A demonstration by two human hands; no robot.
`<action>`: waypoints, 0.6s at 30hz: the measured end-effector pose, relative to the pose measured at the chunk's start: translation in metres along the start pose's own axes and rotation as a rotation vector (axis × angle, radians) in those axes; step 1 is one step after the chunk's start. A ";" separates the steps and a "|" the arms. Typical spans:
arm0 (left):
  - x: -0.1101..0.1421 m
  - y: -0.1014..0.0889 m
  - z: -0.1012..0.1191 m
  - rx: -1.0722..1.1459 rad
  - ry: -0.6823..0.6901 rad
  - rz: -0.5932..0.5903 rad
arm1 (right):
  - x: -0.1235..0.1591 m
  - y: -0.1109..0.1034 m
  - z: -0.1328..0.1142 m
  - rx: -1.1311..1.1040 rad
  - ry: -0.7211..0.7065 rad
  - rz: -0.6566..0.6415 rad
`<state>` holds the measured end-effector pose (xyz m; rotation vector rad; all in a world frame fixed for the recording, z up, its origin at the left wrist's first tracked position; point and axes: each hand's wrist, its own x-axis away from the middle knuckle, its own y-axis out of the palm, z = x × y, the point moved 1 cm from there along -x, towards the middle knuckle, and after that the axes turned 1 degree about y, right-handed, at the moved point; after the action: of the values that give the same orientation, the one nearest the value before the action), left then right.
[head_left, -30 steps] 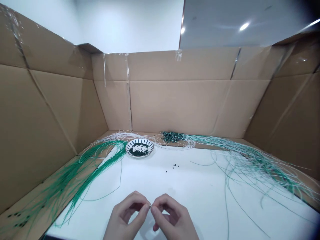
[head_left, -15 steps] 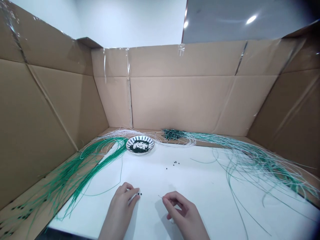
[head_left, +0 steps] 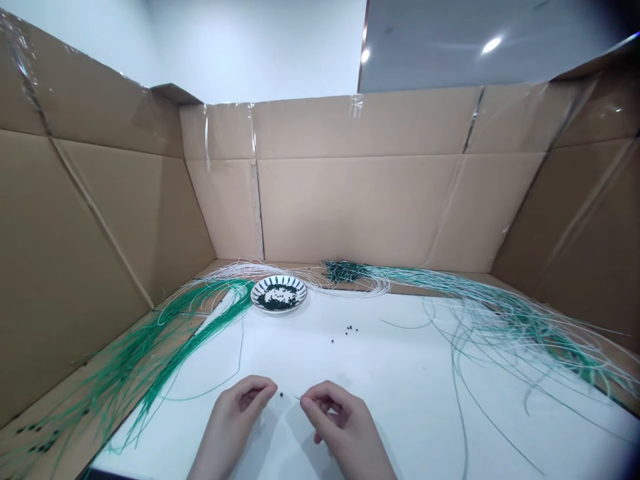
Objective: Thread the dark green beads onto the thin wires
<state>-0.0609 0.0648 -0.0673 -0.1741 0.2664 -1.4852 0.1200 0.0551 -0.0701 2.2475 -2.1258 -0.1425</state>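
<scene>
My left hand point(head_left: 239, 413) rests near the front of the white table point(head_left: 390, 380), its fingers curled with thumb against forefinger; I cannot make out anything in the pinch. A small dark bead point(head_left: 281, 395) lies on the table just right of its fingertips. My right hand point(head_left: 336, 421) is pinched on a thin wire point(head_left: 299, 399) whose tip points left toward the bead. Farther back stands a small striped plate point(head_left: 261, 289) holding several dark green beads.
Bundles of green and white wires lie along the left point(head_left: 165, 347) and right point(head_left: 510, 327) sides and the back. A few loose beads point(head_left: 349, 329) sit mid-table. Tall cardboard walls point(head_left: 350, 207) enclose the table on three sides.
The hands met at their fingertips, then parted; a bead now lies on the table between them. Since half a second ago the hands have drawn a little closer together.
</scene>
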 end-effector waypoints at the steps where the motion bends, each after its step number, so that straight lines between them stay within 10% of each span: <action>1: 0.001 0.000 0.004 0.047 -0.025 -0.006 | 0.000 0.002 -0.003 -0.003 -0.006 -0.009; 18: 0.046 0.013 0.062 0.556 -0.143 0.076 | 0.035 0.026 -0.054 -0.006 -0.163 0.037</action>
<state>-0.0277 0.0171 -0.0146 0.1755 -0.2551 -1.4109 0.1013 0.0175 -0.0150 2.2645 -2.2392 -0.3422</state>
